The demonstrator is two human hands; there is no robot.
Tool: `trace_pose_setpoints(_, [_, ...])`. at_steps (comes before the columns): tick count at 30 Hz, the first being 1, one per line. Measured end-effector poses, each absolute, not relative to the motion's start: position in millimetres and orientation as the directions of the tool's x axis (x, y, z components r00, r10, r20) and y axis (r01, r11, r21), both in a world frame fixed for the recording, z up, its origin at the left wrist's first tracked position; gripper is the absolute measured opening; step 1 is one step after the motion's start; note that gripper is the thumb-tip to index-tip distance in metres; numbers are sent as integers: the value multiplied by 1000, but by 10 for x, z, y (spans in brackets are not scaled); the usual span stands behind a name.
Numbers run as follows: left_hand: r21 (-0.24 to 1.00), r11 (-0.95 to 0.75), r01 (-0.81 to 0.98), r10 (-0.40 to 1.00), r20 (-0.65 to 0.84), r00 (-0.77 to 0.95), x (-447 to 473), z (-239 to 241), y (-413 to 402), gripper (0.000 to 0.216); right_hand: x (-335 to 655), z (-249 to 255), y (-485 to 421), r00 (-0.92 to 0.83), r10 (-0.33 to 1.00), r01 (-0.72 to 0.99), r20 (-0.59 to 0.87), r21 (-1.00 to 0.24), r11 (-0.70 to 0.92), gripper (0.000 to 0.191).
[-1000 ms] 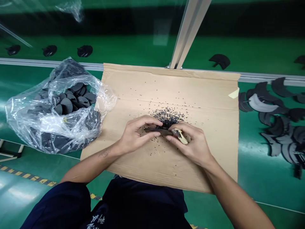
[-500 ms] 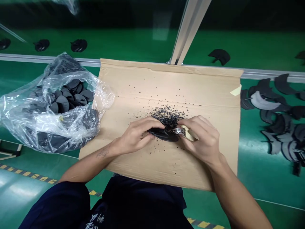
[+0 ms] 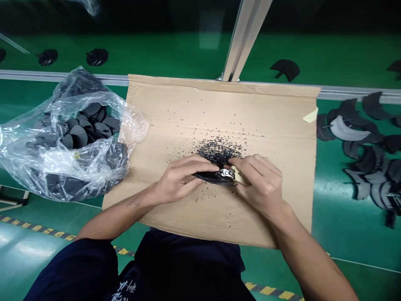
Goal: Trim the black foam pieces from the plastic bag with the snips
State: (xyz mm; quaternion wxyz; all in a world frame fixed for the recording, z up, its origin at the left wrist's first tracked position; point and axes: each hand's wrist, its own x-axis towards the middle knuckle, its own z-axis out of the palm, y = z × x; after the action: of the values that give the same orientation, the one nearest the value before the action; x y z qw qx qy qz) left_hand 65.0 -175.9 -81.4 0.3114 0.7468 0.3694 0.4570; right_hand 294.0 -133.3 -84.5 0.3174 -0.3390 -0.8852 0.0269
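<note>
Between its thumb and fingers, my left hand (image 3: 180, 177) pinches a flat black curved plastic part (image 3: 214, 179) just above the cardboard. My right hand (image 3: 261, 177) is wrapped around cutting pliers (image 3: 227, 173) with metal jaws and pale yellow handles. Those jaws lie over the upper face of the part, close to my left fingertips; whether they bite on anything is too small to tell. A heap of tiny black clippings (image 3: 219, 150) lies just beyond both hands, with loose bits scattered around it.
A cardboard sheet (image 3: 169, 217) covers the green bench under my hands. At left, a clear plastic bag (image 3: 59, 167) holds many black oval parts (image 3: 79, 136). Curved black and grey parts (image 3: 351, 129) lie piled at right. A metal post (image 3: 247, 39) rises at the back edge.
My right hand has shifted left, bringing the plier jaws from the part's right end onto its upper face. My left hand still holds the part in nearly the same place.
</note>
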Motion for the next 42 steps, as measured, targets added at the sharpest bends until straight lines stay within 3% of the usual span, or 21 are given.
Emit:
trace_pose_setpoints(6, [805, -539, 249, 836, 474, 277, 664, -841, -1784, 32, 2929, -785, -1367, -582, 568, 640, 582, -103, 761, 8])
trace_pose_setpoints(10, [801, -539, 258, 833, 464, 302, 640, -838, -1795, 37, 2941, -756, -1382, -584, 563, 638, 585, -97, 763, 9])
trace_pose_setpoints(13, [792, -555, 253, 822, 476, 314, 630, -818, -1782, 38, 2945, -768, -1390, -579, 595, 609, 557, -189, 770, 12])
trace_pose_setpoints(18, [786, -566, 248, 811, 476, 341, 642, -806, -1754, 35, 2926, -808, -1380, -550, 705, 457, 448, -545, 703, 17])
trace_pose_setpoints(20, [798, -538, 273, 829, 440, 346, 648, -782, -1763, 35, 2931, -823, -1358, -533, 727, 439, 432, -594, 675, 18])
trace_pose_setpoints(22, [826, -473, 308, 860, 357, 364, 631, -708, -1788, 36, 2953, -838, -1325, -524, 716, 480, 462, -535, 696, 17])
trace_pose_setpoints(24, [858, -407, 314, 867, 254, 429, 568, -573, -1809, 31, 2983, -856, -1280, -537, 680, 554, 500, -399, 731, 13])
trace_pose_setpoints(28, [859, -385, 338, 794, 121, 596, 247, -205, -1671, 31, 3024, -923, -1169, -588, 593, 617, 551, -169, 769, 16])
trace_pose_setpoints(31, [708, -492, 507, 815, 169, 555, -158, 18, -1244, 40, 3027, -958, -1124, -581, 555, 611, 595, -132, 781, 16])
trace_pose_setpoints(33, [508, -520, 687, 850, 225, 477, -442, 66, -798, 37, 3026, -957, -1129, -586, 546, 608, 599, -119, 785, 16])
trace_pose_setpoints(36, [182, -293, 939, 955, 108, 277, -739, -29, -79, 34, 3032, -949, -1167, -590, 565, 621, 576, -124, 774, 17])
trace_pose_setpoints(42, [69, -170, 983, 985, 4, 170, -769, -194, 646, 28, 3065, -964, -1260, -548, 674, 672, 496, -220, 707, 18])
